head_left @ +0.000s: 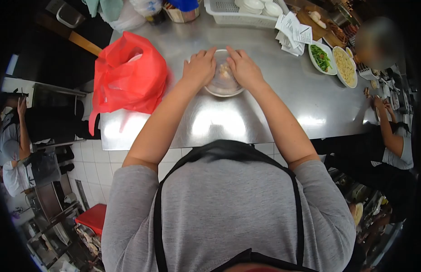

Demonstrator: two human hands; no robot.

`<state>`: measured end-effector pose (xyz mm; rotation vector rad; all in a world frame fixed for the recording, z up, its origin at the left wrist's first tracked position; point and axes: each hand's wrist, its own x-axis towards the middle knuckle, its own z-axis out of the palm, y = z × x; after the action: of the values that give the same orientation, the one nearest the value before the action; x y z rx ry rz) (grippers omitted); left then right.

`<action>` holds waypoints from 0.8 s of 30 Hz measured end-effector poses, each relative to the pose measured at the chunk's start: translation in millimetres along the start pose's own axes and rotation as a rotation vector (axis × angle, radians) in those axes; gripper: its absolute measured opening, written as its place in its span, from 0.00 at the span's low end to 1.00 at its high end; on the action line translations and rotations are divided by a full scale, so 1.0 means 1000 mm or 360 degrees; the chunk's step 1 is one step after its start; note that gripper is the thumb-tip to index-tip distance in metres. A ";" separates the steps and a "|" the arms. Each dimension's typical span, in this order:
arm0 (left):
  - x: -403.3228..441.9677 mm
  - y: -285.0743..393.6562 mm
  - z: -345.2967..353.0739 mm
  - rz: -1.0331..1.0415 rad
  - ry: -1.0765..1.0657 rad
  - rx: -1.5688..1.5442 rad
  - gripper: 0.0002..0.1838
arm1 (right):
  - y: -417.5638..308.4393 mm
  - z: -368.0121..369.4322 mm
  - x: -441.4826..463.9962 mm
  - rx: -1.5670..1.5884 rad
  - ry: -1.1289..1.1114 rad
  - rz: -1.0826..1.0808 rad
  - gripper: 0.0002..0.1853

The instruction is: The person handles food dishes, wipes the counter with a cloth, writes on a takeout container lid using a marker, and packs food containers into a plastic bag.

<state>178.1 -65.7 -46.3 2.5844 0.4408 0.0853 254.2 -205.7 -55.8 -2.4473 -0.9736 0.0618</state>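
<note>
A round white takeaway bowl [223, 90] with a clear lid [223, 82] sits on the steel table in front of me. Pale food shows dimly through the lid. My left hand [200, 68] grips the bowl's left side, its fingers over the far part of the rim. On the opposite side my right hand [245, 69] grips it too, fingertips on the lid's far edge. The thumbs are hard to make out. Left of my left forearm stands a red carrier bag [129, 77], bulging, its contents mostly hidden.
At the right are a dish of green vegetables [322, 59], a dish of noodles [345, 67] and paper slips [293, 36]. A white basket [244, 19] with small bowls stands at the back. Co-workers are on both sides; one's hands [379, 103] show at the table's right end.
</note>
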 end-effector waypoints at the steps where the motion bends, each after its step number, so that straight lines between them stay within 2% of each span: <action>1: 0.002 0.000 0.001 0.0060 0.0012 0.0177 0.23 | 0.000 0.003 -0.002 0.0014 -0.0028 0.0008 0.22; 2: 0.002 -0.003 0.009 0.0045 -0.0005 0.0177 0.23 | 0.000 0.004 -0.002 0.0034 0.0012 -0.0014 0.22; 4: 0.002 -0.004 0.020 0.0217 0.0404 0.0165 0.23 | 0.002 0.004 0.000 0.0059 0.0049 -0.0021 0.22; 5: 0.001 -0.003 0.021 0.0210 0.0384 0.0165 0.23 | 0.002 0.005 -0.002 0.0061 0.0138 -0.0057 0.22; 7: -0.004 0.002 0.018 0.0426 0.0766 0.0440 0.23 | 0.001 0.010 -0.004 0.0073 0.0208 -0.0069 0.21; 8: -0.005 0.001 0.017 0.0412 0.0742 0.0434 0.23 | 0.000 0.010 -0.006 -0.0034 0.0289 -0.0080 0.21; 10: 0.000 -0.004 0.013 0.0859 0.0339 -0.0236 0.24 | 0.000 0.013 -0.006 -0.0138 0.0369 -0.0096 0.21; 14: 0.001 -0.002 0.017 0.0868 0.0346 0.0038 0.24 | 0.007 0.014 -0.001 0.0036 0.0439 -0.0059 0.19; 16: 0.003 0.002 0.017 0.0867 0.0562 0.0321 0.23 | 0.015 0.014 0.007 0.0081 0.0480 -0.0092 0.18; 17: -0.002 0.006 0.018 0.0874 0.0564 0.0317 0.23 | 0.018 0.012 0.011 0.0081 0.0555 -0.0066 0.19; 19: -0.007 0.017 0.013 0.0520 0.0508 0.0648 0.21 | 0.019 0.008 0.008 0.0072 0.0654 -0.0055 0.21; 20: -0.013 0.022 0.006 0.0526 0.0531 0.0647 0.21 | 0.015 0.007 -0.003 0.0422 0.0711 -0.0007 0.24; 21: -0.023 0.026 0.000 0.0348 0.0387 0.0645 0.21 | 0.010 0.006 -0.017 0.0774 0.0756 0.0041 0.27; 22: -0.033 0.030 -0.004 0.0172 0.0238 0.0639 0.22 | 0.000 0.000 -0.037 0.0965 0.0547 0.0239 0.32; 24: -0.053 0.032 -0.009 0.0133 0.0181 0.0660 0.22 | 0.003 0.024 -0.070 0.0834 0.0584 0.0165 0.31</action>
<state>135.8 -104.4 -21.0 3.0179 0.4280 0.1882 199.1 -243.1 -88.3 -1.9319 -0.5780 -0.0853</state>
